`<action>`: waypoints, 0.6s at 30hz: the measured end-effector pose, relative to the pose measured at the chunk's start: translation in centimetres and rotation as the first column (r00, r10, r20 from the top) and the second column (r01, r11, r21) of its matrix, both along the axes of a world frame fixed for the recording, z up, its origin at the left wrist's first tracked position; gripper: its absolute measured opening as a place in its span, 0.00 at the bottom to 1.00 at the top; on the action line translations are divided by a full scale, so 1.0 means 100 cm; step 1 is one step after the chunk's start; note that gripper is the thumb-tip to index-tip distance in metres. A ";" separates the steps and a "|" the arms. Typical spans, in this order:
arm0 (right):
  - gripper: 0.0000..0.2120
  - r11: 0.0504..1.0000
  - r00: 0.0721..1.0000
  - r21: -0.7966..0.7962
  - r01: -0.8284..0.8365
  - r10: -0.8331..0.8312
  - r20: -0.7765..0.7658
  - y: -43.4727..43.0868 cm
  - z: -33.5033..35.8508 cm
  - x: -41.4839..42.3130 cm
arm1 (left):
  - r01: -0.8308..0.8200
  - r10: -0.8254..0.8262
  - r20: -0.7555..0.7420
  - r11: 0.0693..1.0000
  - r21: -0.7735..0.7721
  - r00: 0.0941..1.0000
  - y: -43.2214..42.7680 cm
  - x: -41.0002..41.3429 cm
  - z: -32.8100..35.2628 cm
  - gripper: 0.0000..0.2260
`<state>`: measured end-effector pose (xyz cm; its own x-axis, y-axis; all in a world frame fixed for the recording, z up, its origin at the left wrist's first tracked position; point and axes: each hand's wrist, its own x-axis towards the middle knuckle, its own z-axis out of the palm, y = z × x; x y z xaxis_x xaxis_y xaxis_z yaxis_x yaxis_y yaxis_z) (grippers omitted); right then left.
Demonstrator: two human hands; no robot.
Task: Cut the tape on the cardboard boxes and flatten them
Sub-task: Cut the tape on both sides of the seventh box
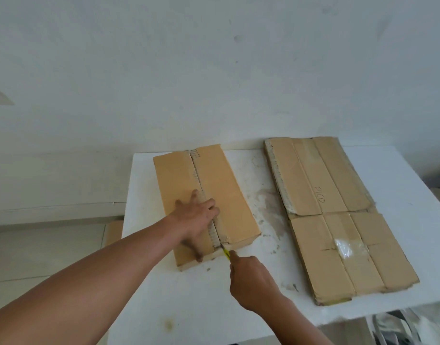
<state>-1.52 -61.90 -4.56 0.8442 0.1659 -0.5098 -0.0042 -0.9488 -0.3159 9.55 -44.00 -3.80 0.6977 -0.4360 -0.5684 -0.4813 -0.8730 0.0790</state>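
A long shallow cardboard box lies on the white table, its two top flaps meeting at a taped centre seam. My left hand presses flat on the left flap near the box's front end, fingers spread. My right hand grips a yellow cutter, whose tip sits at the front end of the seam. To the right lies a flattened cardboard box, with a patch of clear tape on its near half.
A white wall stands behind the table. Another piece of cardboard leans by the table's left edge on the tiled floor. Silvery plastic material shows below the table's right front corner. Stains mark the table between the two boxes.
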 end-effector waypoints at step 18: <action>0.13 0.554 0.754 0.512 0.656 -0.465 -0.464 0.034 0.007 -0.032 | 0.256 -0.239 0.140 0.959 -0.120 0.961 0.007 0.003 -0.005 0.36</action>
<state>-4.73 -58.53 -3.84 0.7361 0.0518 -0.6749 -0.6316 -0.3058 -0.7124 9.89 -43.26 -4.32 0.6184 -0.6710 -0.4090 -0.6946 -0.7102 0.1148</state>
